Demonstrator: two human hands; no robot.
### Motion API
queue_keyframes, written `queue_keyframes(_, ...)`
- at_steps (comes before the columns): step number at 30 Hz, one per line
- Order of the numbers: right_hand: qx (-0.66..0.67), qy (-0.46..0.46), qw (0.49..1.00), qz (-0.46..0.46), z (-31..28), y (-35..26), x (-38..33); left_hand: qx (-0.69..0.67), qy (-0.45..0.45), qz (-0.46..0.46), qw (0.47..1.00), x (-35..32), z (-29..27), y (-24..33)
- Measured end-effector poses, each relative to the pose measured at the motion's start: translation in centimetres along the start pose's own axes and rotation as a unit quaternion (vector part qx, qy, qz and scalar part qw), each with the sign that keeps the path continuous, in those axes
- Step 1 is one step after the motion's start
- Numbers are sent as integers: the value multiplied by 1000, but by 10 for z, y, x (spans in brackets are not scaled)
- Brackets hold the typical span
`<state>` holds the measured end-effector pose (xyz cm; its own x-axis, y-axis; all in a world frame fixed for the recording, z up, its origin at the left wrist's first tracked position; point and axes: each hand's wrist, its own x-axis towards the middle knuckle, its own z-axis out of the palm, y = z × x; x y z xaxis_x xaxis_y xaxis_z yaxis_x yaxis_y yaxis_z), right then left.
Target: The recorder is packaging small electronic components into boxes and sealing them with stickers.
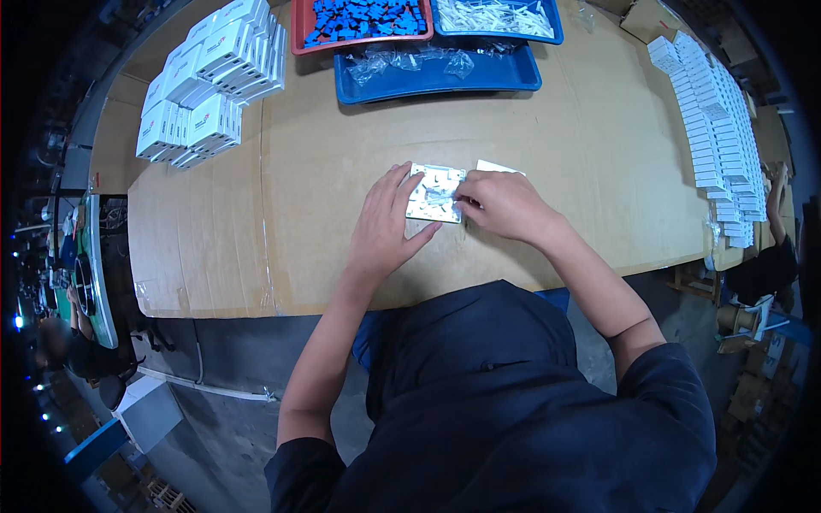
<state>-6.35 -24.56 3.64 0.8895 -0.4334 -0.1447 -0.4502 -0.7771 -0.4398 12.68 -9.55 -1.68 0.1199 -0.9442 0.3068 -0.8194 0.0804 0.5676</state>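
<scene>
On the cardboard-covered table in front of me lies a small white square plate (pixel 437 193) with moulded details on its upturned face. Something clear and shiny, perhaps a little plastic bag, rests in its middle. My left hand (pixel 384 221) grips the plate along its left side, fingers at the top corner and thumb by the lower edge. Over the right edge, my right hand (pixel 505 203) is closed in a pinch; its fingertips hide whatever is between them. Behind the right hand a flat white piece (pixel 496 167) pokes out, partly covered.
A red tray (pixel 298 44) of blue parts and a blue tray (pixel 558 38) of white pieces stand at the back. Before them is a blue tray (pixel 436 92) with clear bags. White boxes (pixel 214 77) are stacked left, more white boxes (pixel 717 120) right. Other people work at both sides.
</scene>
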Motion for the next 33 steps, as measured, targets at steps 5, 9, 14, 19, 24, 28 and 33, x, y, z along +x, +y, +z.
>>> queue_keyframes(5,-8,-21,1000,5,-11,-4,4,-5,-10,5,1000,5,-3,-2)
queue_keyframes(9,54,-9,998,7,-28,5,18,14,2,14,1000,2,-4,0)
queue_keyframes(14,172,122,977,22,-58,39,77,19,-23,-7,1000,2,-4,-1)
queue_keyframes(19,52,267,962,-3,-106,53,155,0,-43,-31,999,4,-8,-2)
queue_keyframes(24,-79,365,922,-106,-132,61,244,-16,-18,-14,1000,5,-10,-1)
queue_keyframes(28,-24,310,948,-62,-135,54,308,-2,-28,-13,1000,4,-14,2)
queue_keyframes(33,-47,297,953,-30,-126,33,355,-1,-30,-15,999,3,-11,1)
